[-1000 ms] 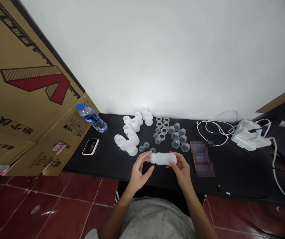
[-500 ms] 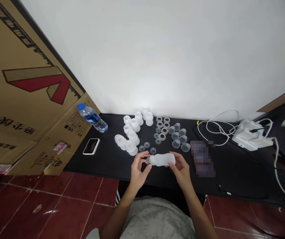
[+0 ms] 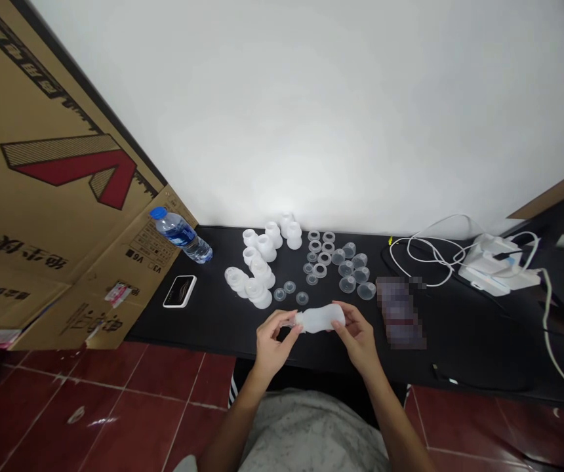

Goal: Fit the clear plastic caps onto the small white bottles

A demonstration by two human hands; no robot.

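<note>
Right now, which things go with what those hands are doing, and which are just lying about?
Part of the job:
left hand, right hand, frosted plastic bottle, white plastic pieces, clear plastic rings, clear plastic domes

Just lying about:
water bottle, flat black device, cardboard sheet, white cables

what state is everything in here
left hand, gripping the bottle's narrow end
right hand, gripping the bottle's wide end
frosted plastic bottle, held between both hands
water bottle, blue cap on, lying on its side
cardboard sheet, leaning against the wall
white charger, cables attached
</note>
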